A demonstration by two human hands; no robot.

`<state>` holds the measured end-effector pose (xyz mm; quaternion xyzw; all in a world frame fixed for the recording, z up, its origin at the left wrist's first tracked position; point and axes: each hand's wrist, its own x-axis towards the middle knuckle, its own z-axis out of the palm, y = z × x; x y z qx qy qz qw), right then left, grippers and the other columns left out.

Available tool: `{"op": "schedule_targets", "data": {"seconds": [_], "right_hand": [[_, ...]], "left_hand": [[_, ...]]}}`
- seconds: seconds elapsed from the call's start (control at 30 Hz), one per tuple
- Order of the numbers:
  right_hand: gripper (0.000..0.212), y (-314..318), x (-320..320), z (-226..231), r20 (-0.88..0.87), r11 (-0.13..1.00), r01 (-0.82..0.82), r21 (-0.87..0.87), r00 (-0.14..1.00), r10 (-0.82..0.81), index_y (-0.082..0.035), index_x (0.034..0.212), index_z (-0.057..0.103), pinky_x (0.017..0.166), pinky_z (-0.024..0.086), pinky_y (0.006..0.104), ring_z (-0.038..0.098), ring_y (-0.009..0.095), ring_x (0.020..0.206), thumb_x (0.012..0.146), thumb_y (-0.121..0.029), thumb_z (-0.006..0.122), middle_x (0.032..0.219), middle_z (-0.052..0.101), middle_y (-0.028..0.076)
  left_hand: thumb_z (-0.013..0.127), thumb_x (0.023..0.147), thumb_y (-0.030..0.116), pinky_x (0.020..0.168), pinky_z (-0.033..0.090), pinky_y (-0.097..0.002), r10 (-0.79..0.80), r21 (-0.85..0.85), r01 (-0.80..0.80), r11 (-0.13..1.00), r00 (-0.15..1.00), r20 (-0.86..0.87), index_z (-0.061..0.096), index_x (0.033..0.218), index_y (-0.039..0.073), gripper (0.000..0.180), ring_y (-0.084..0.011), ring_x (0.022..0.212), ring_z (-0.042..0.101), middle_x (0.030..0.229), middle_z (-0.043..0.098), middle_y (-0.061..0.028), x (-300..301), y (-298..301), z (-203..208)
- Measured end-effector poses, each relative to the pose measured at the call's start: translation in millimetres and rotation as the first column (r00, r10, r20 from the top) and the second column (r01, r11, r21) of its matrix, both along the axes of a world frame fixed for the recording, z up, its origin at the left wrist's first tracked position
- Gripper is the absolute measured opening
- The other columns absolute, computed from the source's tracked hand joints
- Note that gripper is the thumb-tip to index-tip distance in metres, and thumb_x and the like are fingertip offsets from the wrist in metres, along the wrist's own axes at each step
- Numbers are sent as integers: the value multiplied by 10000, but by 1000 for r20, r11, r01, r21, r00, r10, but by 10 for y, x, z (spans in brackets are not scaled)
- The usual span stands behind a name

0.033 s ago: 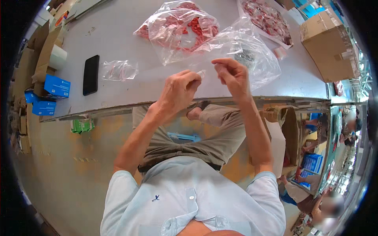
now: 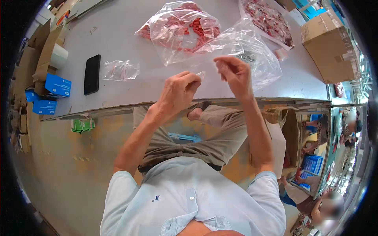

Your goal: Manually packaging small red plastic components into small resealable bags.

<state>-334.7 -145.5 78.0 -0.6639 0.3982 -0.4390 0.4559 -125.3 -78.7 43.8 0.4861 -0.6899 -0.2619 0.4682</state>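
My left hand (image 2: 179, 90) is closed in a pinch above the table's front edge. A small clear plastic bag (image 2: 201, 74) pokes out from its fingertips. To the right, apart from it, my right hand (image 2: 237, 76) is raised with curled fingers, the index finger bent toward the left. Whatever its fingertips hold is too small to make out. Just behind that hand lies an open clear bag (image 2: 267, 69) with small dark pieces (image 2: 247, 56) inside. Farther back, a larger clear bag holds many small red pieces (image 2: 199, 27).
Flat clear bags (image 2: 121, 70) and a black phone (image 2: 91, 74) lie on the table at left, near blue boxes (image 2: 58, 85) and a white roll (image 2: 58, 57). A tray of packed red pieces (image 2: 267, 17) and a cardboard box (image 2: 330, 47) stand at right. Other people sit at far right.
My right hand has shifted slightly to the right, away from the left hand. My left hand keeps its pinch in nearly the same place.
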Motion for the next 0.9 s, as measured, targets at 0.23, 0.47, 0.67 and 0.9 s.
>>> {"op": "schedule_targets", "data": {"seconds": [0.23, 0.47, 0.67, 0.9], "right_hand": [[108, -955, 610, 165, -492, 807, -198, -556, 861, -128, -18, 984, 750, 767, 580, 428, 749, 332, 861, 906, -63, 691, 968, 761, 172], [200, -1770, 1050, -416, -852, 890, -288, -353, 493, -178, -71, 1052, 770, 863, 560, 458, 734, 363, 952, 883, -103, 668, 1017, 753, 197], [144, -1914, 1100, -627, -693, 818, -331, -471, 713, -110, 4, 969, 713, 838, 569, 516, 722, 438, 911, 865, -61, 638, 941, 740, 238], [109, -954, 950, 60, -405, 944, -262, -199, 899, 164, -10, 1002, 699, 684, 559, 313, 713, 165, 766, 928, -82, 736, 902, 762, 103]], "left_hand": [[720, 928, -5, 617, 527, -323, 26, -6, -26, 1000, 1000, 10, 723, 996, -19, 69, -190, 692, 665, 838, 693, -112, 201, 93, 22], [719, 942, 19, 635, 552, -334, 107, 3, -107, 994, 993, 44, 733, 1005, -12, 71, -208, 715, 690, 873, 708, -123, 412, 93, 10], [715, 947, 24, 655, 571, -351, 143, 18, -145, 989, 987, 76, 724, 1001, -6, 63, -231, 742, 711, 886, 712, -126, 540, 47, -43], [711, 925, 11, 674, 583, -395, 277, -244, -216, 945, 928, 250, 706, 991, -4, 68, -289, 776, 705, 876, 688, -132, 577, 1, -128]]}}
